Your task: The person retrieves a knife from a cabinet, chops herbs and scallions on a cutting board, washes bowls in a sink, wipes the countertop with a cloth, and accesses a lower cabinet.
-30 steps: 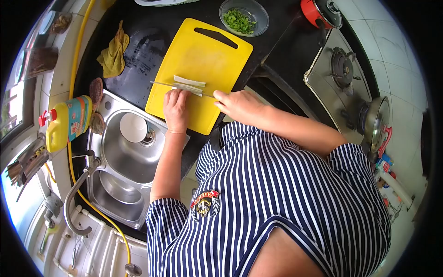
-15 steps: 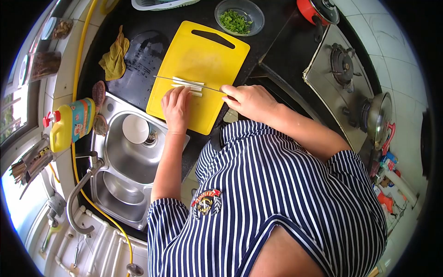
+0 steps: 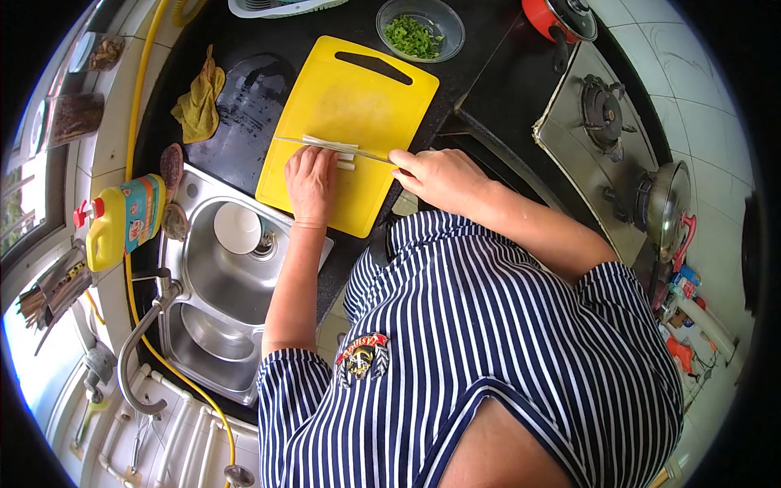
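A yellow cutting board (image 3: 358,106) lies on the dark counter. White strips (image 3: 346,166) of food rest across its middle. My right hand (image 3: 435,175) is closed round the handle of a knife (image 3: 368,154), whose thin blade runs leftward over the strips. On the strips' left part, just below the blade, my left hand (image 3: 311,183) presses with bent fingers held together. Beyond the board's upper right stands a clear bowl (image 3: 450,50) with chopped greens (image 3: 413,37).
At the left are a double steel sink (image 3: 236,281) with a white bowl (image 3: 237,228), a yellow cloth (image 3: 198,102) and a yellow bottle (image 3: 126,220). A red pot (image 3: 553,18) and a gas stove (image 3: 569,130) stand at the right.
The view has shifted slightly. My right hand and the knife moved a little to the right, then the blade dipped lower at the strips. My left fingers have edged closer to the blade.
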